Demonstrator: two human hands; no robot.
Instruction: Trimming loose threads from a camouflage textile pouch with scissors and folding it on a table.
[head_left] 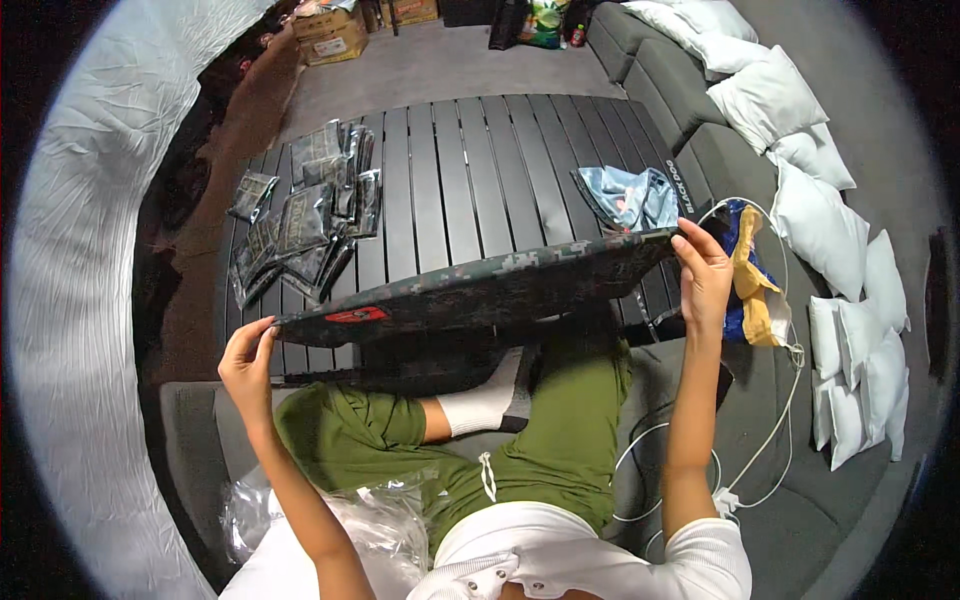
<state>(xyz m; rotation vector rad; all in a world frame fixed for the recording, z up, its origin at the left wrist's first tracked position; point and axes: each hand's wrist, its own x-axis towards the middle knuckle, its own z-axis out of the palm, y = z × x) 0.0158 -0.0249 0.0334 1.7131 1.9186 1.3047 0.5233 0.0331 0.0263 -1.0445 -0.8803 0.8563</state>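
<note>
We hold a flat camouflage-print package [480,285] with a red label near its left end, level above the dark slatted table [470,170]. Our left hand [248,362] and right hand [703,275] pinch its opposite ends. Clear-wrapped camouflage packets [305,215] lie stacked at the table's left, a blue-grey packet [630,197] at its right.

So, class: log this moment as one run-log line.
left hand: grips camouflage garment | right hand: grips its other end | garment: stretched above slatted table
</note>
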